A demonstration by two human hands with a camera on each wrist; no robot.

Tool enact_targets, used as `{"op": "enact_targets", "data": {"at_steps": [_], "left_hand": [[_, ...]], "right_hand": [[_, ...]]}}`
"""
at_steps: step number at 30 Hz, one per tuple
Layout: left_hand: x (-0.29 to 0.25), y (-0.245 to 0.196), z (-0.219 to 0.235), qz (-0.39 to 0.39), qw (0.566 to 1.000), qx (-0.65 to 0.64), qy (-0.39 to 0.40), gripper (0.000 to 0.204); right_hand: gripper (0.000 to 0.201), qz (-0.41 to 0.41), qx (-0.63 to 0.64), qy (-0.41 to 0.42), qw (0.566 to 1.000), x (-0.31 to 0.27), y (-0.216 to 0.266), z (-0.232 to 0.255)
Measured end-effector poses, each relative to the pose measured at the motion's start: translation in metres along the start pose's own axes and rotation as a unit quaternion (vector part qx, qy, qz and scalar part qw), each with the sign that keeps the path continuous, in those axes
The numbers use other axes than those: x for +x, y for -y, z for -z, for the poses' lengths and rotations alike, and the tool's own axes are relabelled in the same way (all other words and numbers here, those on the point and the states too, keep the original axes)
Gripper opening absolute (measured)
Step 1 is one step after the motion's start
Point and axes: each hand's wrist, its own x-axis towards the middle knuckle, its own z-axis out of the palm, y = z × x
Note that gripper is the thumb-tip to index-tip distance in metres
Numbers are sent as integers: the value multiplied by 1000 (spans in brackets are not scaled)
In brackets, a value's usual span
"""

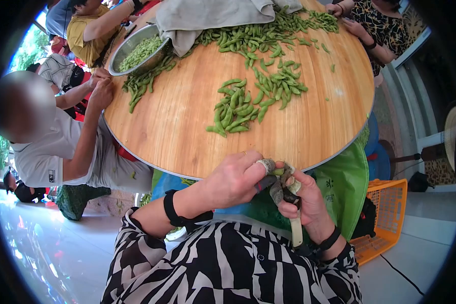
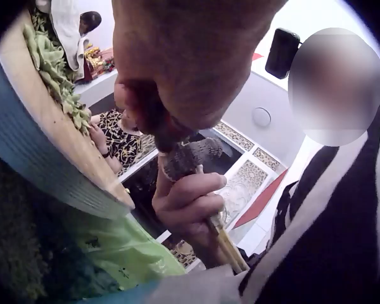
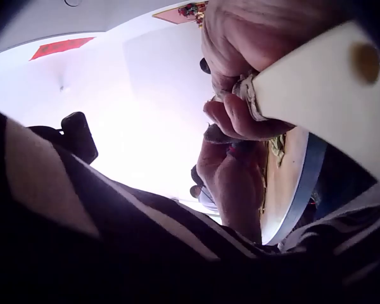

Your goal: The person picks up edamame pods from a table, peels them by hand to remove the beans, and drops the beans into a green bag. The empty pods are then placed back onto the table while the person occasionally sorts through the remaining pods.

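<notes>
Both hands meet just off the table's near edge, with knitted finger covers (image 1: 276, 191) on some fingertips. My left hand (image 1: 233, 177) has curled fingers and pinches a green soybean pod (image 1: 278, 172) at the fingertips, close against the right fingers. My right hand (image 1: 311, 200) grips a tool by its flat cream handle (image 1: 296, 232), which points down toward my lap. In the right wrist view the handle (image 3: 323, 88) has a hole near its end; the tool's working end is hidden by the fingers. Beyond the hands lies a pile of pods (image 1: 233, 109).
On the round wooden table (image 1: 162, 137) are more pods (image 1: 268, 35), a grey cloth (image 1: 213, 20) and a metal bowl (image 1: 119, 63) of shelled beans. People sit around it. A green bag (image 1: 347, 187) hangs by my lap; an orange crate (image 1: 390, 213) stands right.
</notes>
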Motion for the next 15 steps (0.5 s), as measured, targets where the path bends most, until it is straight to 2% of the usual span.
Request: {"op": "enact_targets", "data": {"at_steps": [2, 4, 8, 10, 12, 15], "left_hand": [[0, -1, 0, 1, 1000, 1, -7, 35], [0, 1, -2, 35, 994, -106, -5, 33], [2, -2, -1, 7, 997, -74, -19, 30], [4, -3, 0, 26, 990, -137, -15, 35], [7, -7, 2, 22, 990, -136, -18, 35], [10, -9, 5, 18, 989, -142, -27, 31]], "right_hand": [[40, 3, -7, -10, 1000, 0, -1, -3], [41, 4, -13, -19, 1000, 1, -2, -4], [40, 18, -12, -27, 999, 0, -4, -9], [39, 18, -5, -43, 999, -1, -3, -15], [38, 51, -71, -41, 995, -2, -2, -18], [38, 69, -78, -24, 994, -3, -2, -20]]}}
